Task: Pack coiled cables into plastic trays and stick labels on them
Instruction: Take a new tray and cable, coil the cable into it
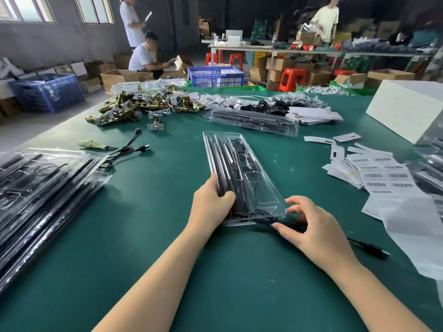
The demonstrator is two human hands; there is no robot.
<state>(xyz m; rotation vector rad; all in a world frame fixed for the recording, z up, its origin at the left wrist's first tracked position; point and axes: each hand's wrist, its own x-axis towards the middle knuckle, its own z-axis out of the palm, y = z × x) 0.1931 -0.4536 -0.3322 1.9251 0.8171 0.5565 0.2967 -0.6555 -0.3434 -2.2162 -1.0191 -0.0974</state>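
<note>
Green felt covers the bench (148,236), with a clear plastic tray (242,173) of black rods lying lengthwise at its centre. At the tray's near left edge the left hand (211,204) makes its grip, fingers curled round the rim. Just right, the right hand (309,231) seems to pinch a thin black cable (366,246) trailing rightward. Stacked filled trays (40,188) sit left; barcode label sheets (383,174) lie right.
</note>
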